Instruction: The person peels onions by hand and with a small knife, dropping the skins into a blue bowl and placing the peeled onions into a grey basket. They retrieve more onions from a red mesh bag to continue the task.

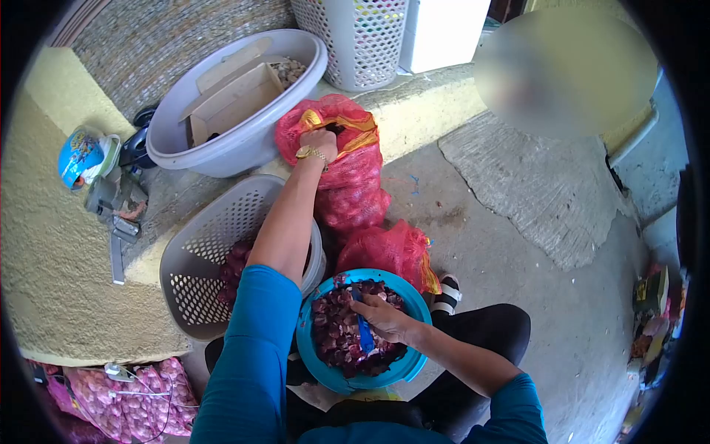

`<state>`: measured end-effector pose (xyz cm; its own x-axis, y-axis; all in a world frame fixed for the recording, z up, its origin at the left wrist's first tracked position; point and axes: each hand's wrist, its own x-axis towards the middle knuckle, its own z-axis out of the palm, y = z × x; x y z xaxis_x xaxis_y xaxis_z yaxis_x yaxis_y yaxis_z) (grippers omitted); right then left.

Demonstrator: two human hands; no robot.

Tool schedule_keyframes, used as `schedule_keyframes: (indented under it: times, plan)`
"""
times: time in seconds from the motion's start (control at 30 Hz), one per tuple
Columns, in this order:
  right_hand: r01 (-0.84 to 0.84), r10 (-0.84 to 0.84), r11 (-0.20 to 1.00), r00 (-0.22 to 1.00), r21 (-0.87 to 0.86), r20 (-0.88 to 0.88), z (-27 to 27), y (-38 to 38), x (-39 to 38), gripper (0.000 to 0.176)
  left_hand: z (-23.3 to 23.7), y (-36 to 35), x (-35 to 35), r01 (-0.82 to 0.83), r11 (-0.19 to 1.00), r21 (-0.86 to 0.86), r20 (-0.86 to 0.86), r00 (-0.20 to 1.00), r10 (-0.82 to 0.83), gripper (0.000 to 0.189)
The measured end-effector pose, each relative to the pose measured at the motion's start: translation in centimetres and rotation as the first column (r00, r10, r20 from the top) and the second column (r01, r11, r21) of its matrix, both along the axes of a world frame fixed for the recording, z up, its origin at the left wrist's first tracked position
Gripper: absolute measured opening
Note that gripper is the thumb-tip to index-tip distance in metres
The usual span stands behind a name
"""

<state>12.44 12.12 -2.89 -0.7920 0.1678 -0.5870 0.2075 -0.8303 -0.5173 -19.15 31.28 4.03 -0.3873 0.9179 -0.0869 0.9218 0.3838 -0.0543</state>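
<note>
My left hand reaches into the mouth of a tall red mesh sack of onions; its fingers are hidden in the opening. Over a turquoise basin, my right hand is closed around what looks like a blue knife, pointing down toward the basin's contents. Purple onion skins fill much of that basin, which sits between my knees. Beside my left forearm stands a grey perforated basket with red onions in it.
A second red mesh sack lies just beyond the basin. Behind are a large pale tub holding a box and a tall white perforated basket on a ledge. A pink mesh sack of bulbs is at lower left.
</note>
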Motion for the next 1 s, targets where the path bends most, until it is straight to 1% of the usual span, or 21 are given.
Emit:
schedule_keyframes:
  times: [0.1, 0.13, 0.17, 0.27, 0.33, 0.37, 0.43, 0.47, 0.5, 0.53, 0.57, 0.6, 0.67, 0.7, 0.77, 0.8, 0.83, 0.87, 0.9, 0.97, 1.0]
  plan:
    - [-0.025, 0.026, 0.998, 1.0, 0.052, -0.018, -0.6, 0.0, 0.0, 0.031, 0.1, 0.7, 0.1, -0.03, 0.999, -0.045, -0.023, 0.999, 0.029, 0.033]
    - [-0.016, 0.016, 0.998, 1.0, 0.058, -0.014, 0.2, 0.0, 0.1, 0.03, 0.6, 0.5, 0.1, 0.005, 0.999, -0.049, -0.043, 0.999, -0.007, 0.033]
    - [-0.008, 0.009, 0.998, 1.0, 0.059, -0.013, -0.1, -0.1, 0.2, 0.03, 0.6, 0.6, -0.2, 0.019, 0.994, -0.109, -0.069, 0.997, -0.027, 0.033]
    - [0.007, -0.004, 0.999, 0.999, 0.052, -0.053, -0.3, 0.2, 0.2, 0.027, 0.9, 0.5, -0.6, 0.004, 0.992, -0.129, -0.043, 0.999, -0.01, 0.033]
    - [-0.028, 0.032, 0.997, 0.998, 0.077, -0.058, 2.0, 0.8, 0.4, 0.022, 1.0, 0.4, -0.7, 0.067, 0.962, -0.266, -0.026, 0.997, -0.076, 0.034]
    - [-0.022, 0.027, 0.997, 0.998, 0.079, -0.062, 2.7, 1.1, 0.5, 0.022, 1.4, 0.2, -0.7, 0.071, 0.962, -0.264, -0.031, 0.996, -0.082, 0.034]
    - [-0.048, 0.054, 0.994, 0.997, 0.097, -0.057, 3.6, 1.0, 0.5, 0.019, 2.4, -1.1, -0.4, 0.113, 0.978, -0.178, -0.058, 0.991, -0.125, 0.037]
    - [-0.052, 0.058, 0.994, 0.996, 0.096, -0.062, 3.7, 1.1, 0.5, 0.019, 3.1, -1.2, -0.1, 0.072, 0.987, -0.146, -0.025, 0.997, -0.076, 0.04]
    - [-0.037, 0.044, 0.993, 0.997, 0.112, -0.063, 3.6, 1.2, 0.5, 0.02, 3.8, -1.8, 0.2, 0.067, 0.987, -0.148, -0.031, 0.997, -0.072, 0.04]
    - [-0.022, 0.031, 0.992, 0.997, 0.125, -0.066, 3.6, 1.1, 0.4, 0.02, 4.7, -2.7, 0.6, 0.133, 0.987, 0.092, -0.003, 0.991, -0.133, 0.041]
    - [-0.028, 0.037, 0.992, 0.997, 0.12, -0.073, 4.0, 1.0, 0.2, 0.02, 5.5, -3.9, 1.0, 0.184, 0.927, 0.328, 0.011, 0.98, -0.198, 0.042]
    - [-0.013, 0.021, 0.99, 0.998, 0.142, -0.052, 4.5, 1.1, 0.1, 0.02, 7.0, -5.3, 1.9, 0.179, 0.928, 0.325, 0.006, 0.981, -0.192, 0.042]
    - [0.004, 0.004, 0.983, 0.999, 0.183, -0.046, 4.4, 1.1, -0.2, 0.022, 10.5, -8.5, 4.5, 0.241, 0.725, 0.646, 0.173, 0.878, -0.447, 0.051]
    - [-0.004, 0.013, 0.983, 0.999, 0.186, -0.052, 4.6, 1.0, -0.2, 0.022, 11.4, -10.2, 5.4, 0.238, 0.725, 0.647, 0.167, 0.883, -0.439, 0.051]
    - [-0.011, 0.021, 0.985, 0.998, 0.173, -0.053, 5.2, 1.1, -0.5, 0.023, 12.3, -13.9, 7.0, 0.3, 0.496, 0.815, -0.019, 0.869, -0.495, 0.061]
    - [0.02, -0.015, 0.977, 0.999, 0.215, -0.028, 5.8, 0.9, -0.7, 0.026, 11.9, -15.8, 7.7, 0.096, 0.546, 0.832, 0.288, 0.766, -0.575, 0.063]
    - [0.0, 0.006, 0.977, 1.0, 0.213, -0.029, 6.2, 0.8, -0.8, 0.026, 11.1, -18.1, 8.5, -0.106, 0.616, 0.781, 0.556, 0.566, -0.608, 0.065]
    - [0.064, -0.051, 0.946, 0.997, 0.318, -0.05, 6.5, 0.9, -0.9, 0.025, 10.9, -20.7, 9.8, -0.279, 0.68, 0.678, 0.73, 0.364, -0.578, 0.063]
    - [0.129, -0.105, 0.901, 0.991, 0.415, -0.079, 6.6, 0.9, -1.1, 0.024, 9.9, -22.7, 10.7, -0.39, 0.651, 0.652, 0.755, 0.25, -0.606, 0.062]
    - [0.102, -0.061, 0.898, 0.992, 0.428, -0.109, 6.5, 1.4, -1.2, 0.023, 7.3, -26.5, 11.7, -0.503, 0.654, 0.566, 0.797, 0.131, -0.589, 0.062]
    - [0.103, -0.042, 0.888, 0.989, 0.448, -0.145, 6.6, 1.8, -1.4, 0.023, 6.1, -28.0, 12.3, -0.531, 0.644, 0.551, 0.806, 0.136, -0.577, 0.059]
